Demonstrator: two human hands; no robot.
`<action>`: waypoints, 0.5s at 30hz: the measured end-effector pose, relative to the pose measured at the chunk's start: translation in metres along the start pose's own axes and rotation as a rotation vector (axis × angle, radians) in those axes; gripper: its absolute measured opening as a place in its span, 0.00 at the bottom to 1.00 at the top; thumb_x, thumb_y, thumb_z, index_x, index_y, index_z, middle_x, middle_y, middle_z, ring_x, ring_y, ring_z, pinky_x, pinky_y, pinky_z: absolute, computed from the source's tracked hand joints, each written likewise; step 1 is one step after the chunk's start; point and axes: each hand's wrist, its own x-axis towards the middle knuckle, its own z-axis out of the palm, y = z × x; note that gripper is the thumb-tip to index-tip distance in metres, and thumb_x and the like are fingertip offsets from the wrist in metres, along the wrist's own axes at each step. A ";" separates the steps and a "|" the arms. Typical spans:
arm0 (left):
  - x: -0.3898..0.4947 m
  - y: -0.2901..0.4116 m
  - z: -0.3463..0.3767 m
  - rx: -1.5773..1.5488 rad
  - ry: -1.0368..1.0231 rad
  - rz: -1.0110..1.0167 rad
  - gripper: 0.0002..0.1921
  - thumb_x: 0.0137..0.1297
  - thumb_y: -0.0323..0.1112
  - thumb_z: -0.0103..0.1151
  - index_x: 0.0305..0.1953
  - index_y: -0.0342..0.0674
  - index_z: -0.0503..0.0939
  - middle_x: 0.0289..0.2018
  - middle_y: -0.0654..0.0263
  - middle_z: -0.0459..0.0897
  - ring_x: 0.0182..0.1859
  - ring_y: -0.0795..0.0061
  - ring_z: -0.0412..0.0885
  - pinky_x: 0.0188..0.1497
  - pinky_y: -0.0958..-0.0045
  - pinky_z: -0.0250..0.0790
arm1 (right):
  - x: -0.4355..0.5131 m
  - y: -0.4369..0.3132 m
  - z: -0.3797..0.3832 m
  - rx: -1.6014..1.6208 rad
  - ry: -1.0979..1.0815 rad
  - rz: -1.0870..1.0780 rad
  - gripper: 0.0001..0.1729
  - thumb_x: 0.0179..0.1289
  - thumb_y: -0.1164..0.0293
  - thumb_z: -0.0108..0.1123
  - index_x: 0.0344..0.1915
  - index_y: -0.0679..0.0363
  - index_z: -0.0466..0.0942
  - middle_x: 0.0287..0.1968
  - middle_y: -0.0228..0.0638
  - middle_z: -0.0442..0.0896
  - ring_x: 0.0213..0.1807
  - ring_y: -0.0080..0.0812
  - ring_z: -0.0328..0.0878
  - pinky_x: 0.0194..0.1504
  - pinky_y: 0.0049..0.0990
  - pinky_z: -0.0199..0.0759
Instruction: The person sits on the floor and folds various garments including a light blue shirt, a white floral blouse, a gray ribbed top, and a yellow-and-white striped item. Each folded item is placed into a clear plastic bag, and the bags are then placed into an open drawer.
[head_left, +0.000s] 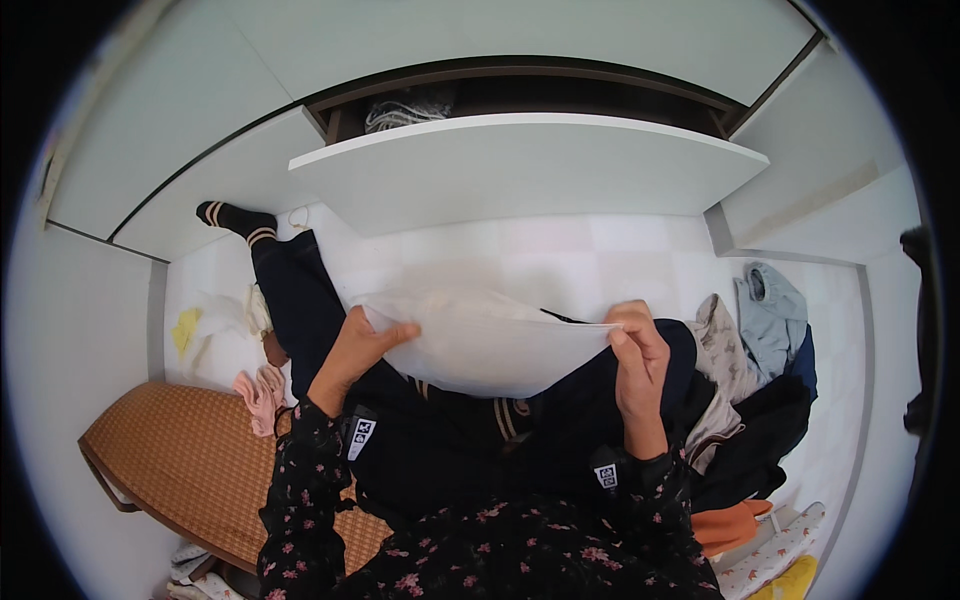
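Note:
A translucent white plastic bag (480, 345) is stretched between my two hands above my lap. My left hand (358, 349) grips its left end, with the thumb lying over the plastic. At the right end, the fingers and thumb of my right hand (637, 349) pinch a corner of the bag. Something pale shows dimly through the plastic, but I cannot tell what it is. A thin black edge (562, 317) shows at the bag's upper right side. Dark trousers cover my legs, and one foot in a striped black sock (232, 219) reaches toward the cabinet.
Ahead, a white drawer (525, 165) is pulled out, with a clear bag of white cords (409, 114) inside. Folded and loose clothes (772, 322) lie at my right. At my left are a pink cloth (262, 394), a yellow item (185, 330) and a woven brown seat (195, 450).

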 end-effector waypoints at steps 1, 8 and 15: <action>0.004 -0.001 0.005 -0.051 0.044 -0.036 0.24 0.59 0.44 0.64 0.50 0.34 0.75 0.44 0.65 0.80 0.43 0.77 0.77 0.48 0.73 0.69 | 0.001 0.007 0.000 0.051 -0.019 0.117 0.22 0.54 0.68 0.65 0.46 0.66 0.71 0.48 0.38 0.72 0.49 0.28 0.68 0.51 0.26 0.61; 0.023 -0.008 0.052 -0.493 0.425 -0.111 0.17 0.68 0.44 0.55 0.42 0.34 0.77 0.35 0.67 0.81 0.35 0.80 0.77 0.39 0.77 0.71 | -0.016 0.053 0.020 -0.327 -0.472 0.405 0.63 0.34 0.59 0.81 0.67 0.68 0.52 0.64 0.48 0.63 0.67 0.42 0.57 0.67 0.35 0.49; 0.002 0.012 0.075 -0.827 0.390 -0.116 0.18 0.69 0.44 0.51 0.48 0.33 0.76 0.44 0.62 0.81 0.45 0.77 0.77 0.52 0.75 0.69 | -0.023 0.088 0.028 -0.235 -0.334 0.442 0.39 0.49 0.75 0.71 0.60 0.71 0.63 0.57 0.44 0.73 0.58 0.35 0.69 0.59 0.33 0.62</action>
